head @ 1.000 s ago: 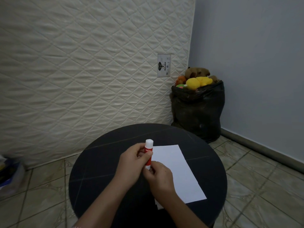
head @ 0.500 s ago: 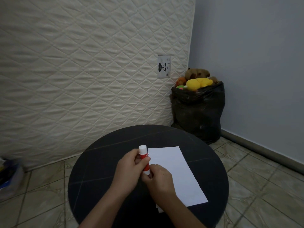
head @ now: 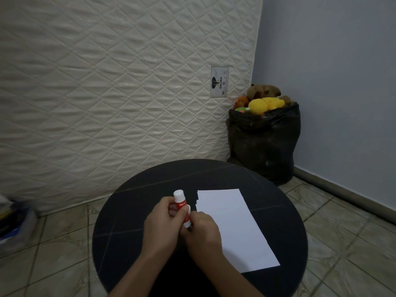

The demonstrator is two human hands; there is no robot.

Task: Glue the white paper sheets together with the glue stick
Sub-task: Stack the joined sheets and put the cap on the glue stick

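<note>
A red glue stick with a white cap is held upright and slightly tilted above the round black table. My left hand wraps its red body. My right hand pinches its lower end from the right. The white paper sheets lie flat on the table just right of my hands, apart from the glue stick. The cap is on the stick.
A quilted white mattress leans against the wall behind the table. A black bag full of soft toys stands in the far right corner. Some blurred items sit on the tiled floor at the left.
Both hands with the glue stick have shifted a little to the left, off the paper's left edge. The paper has not moved.
</note>
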